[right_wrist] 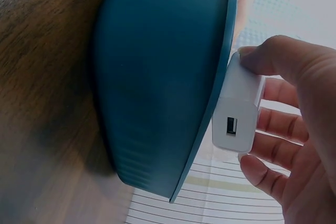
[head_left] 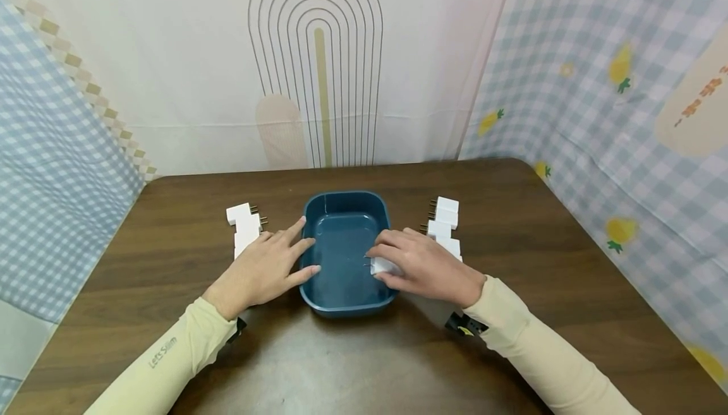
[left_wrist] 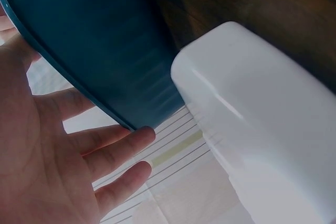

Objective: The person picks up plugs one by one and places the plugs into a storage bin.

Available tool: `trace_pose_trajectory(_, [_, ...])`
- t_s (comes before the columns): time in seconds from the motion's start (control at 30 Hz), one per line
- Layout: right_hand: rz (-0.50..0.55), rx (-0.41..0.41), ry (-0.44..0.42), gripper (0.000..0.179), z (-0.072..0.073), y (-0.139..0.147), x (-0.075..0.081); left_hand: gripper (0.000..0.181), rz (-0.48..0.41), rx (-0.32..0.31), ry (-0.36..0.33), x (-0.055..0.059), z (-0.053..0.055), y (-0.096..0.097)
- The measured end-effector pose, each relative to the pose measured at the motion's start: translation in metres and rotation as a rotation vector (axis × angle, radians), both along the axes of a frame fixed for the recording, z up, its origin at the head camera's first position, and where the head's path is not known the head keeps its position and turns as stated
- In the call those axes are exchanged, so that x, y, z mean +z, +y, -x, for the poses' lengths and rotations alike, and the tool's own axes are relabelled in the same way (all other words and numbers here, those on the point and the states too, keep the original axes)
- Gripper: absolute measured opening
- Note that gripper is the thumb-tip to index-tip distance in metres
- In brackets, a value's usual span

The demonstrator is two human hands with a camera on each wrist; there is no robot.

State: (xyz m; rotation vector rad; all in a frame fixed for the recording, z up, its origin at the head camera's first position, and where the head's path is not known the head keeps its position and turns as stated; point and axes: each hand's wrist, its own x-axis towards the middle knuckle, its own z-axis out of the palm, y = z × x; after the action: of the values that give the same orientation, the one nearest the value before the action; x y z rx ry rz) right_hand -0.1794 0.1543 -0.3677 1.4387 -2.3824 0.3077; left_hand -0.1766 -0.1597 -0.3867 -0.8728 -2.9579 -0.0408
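Note:
A dark teal plastic basin (head_left: pixel 347 306) stands on the table between both hands. My right hand (head_left: pixel 423 264) pinches a white USB charger plug (head_left: pixel 385 267) at the basin's right rim, its metal prongs pointing left over the inside. In the right wrist view the USB port shows on the face of the charger plug (right_wrist: pixel 234 124). My left hand (head_left: pixel 267 268) rests its spread, fairly straight fingers on the left rim of the basin and holds nothing. Close below that hand, a white charger block (left_wrist: pixel 257 108) fills much of the left wrist view.
Several white charger plugs (head_left: pixel 247 225) lie in a row left of the basin, partly hidden by the left hand. Another row of white plugs (head_left: pixel 447 213) lies to the right, prongs facing left. The brown wooden table (head_left: pixel 318 364) meets curtains at the back and sides.

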Motion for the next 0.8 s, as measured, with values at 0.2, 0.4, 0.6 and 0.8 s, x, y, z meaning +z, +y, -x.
trace_pose_trajectory(0.2, [-0.009,0.009,0.001,0.028,0.0017,-0.0019,-0.0017,0.065,-0.003,0.002,0.001,0.0017,0.0003,0.0003])
trace_pose_trajectory(0.4, [-0.025,0.004,-0.032,0.031,0.0032,-0.0025,-0.0026,0.066,-0.002,0.001,0.002,0.0034,0.0014,0.0007])
trace_pose_trajectory(0.6, [-0.054,0.007,-0.053,0.03,0.0032,-0.0048,-0.0041,0.068,0.007,0.005,-0.008,0.0037,0.0006,0.0008])
trace_pose_trajectory(0.8, [-0.08,-0.006,-0.073,0.031,0.003,-0.0069,-0.0057,0.068,0.008,0.009,-0.009,0.0017,-0.0014,0.0009])
